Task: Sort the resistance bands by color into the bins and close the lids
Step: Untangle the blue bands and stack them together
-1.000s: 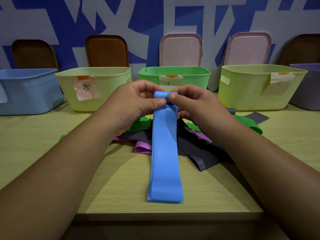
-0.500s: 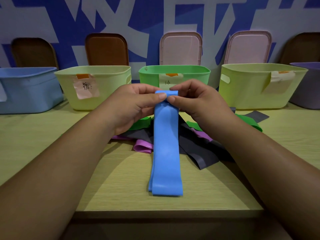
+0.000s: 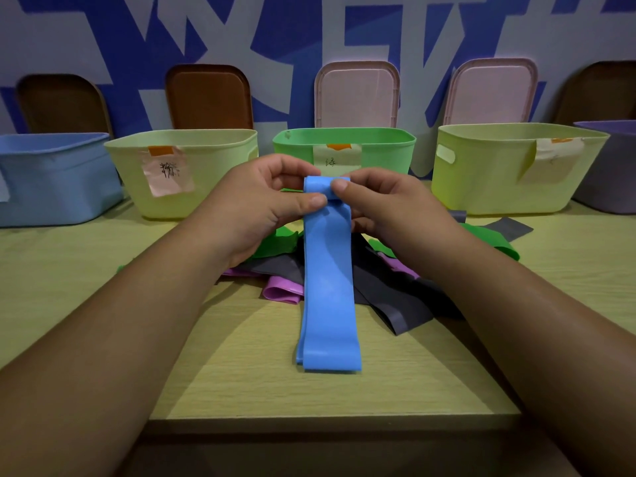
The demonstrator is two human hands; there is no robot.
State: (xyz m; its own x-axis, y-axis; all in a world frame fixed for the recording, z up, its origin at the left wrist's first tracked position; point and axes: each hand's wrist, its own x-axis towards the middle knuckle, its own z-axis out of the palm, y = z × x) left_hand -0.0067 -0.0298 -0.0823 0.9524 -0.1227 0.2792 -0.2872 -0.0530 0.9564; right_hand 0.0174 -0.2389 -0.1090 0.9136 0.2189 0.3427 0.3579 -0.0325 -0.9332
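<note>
A blue resistance band [image 3: 328,287] lies lengthwise on the table, its far end rolled up. My left hand [image 3: 265,204] and my right hand [image 3: 375,204] both pinch that rolled end, thumbs on top. Under it lies a pile of grey bands [image 3: 395,297], purple bands [image 3: 280,289] and green bands [image 3: 488,241]. Along the back stand open bins: a blue bin [image 3: 51,177], a yellow-green bin [image 3: 186,173] with a pink label, a green bin [image 3: 385,149], another yellow-green bin [image 3: 509,170] and a purple bin [image 3: 605,166].
Lids lean on the wall behind the bins: brown lids [image 3: 210,98] at the left and far right, pink lids [image 3: 358,94] behind the green and right yellow-green bins. The table's front edge [image 3: 330,420] is near me.
The rolled far end of the blue band has grown, and the band's near end has slid away from me along the table. Both hands keep their pinch.
</note>
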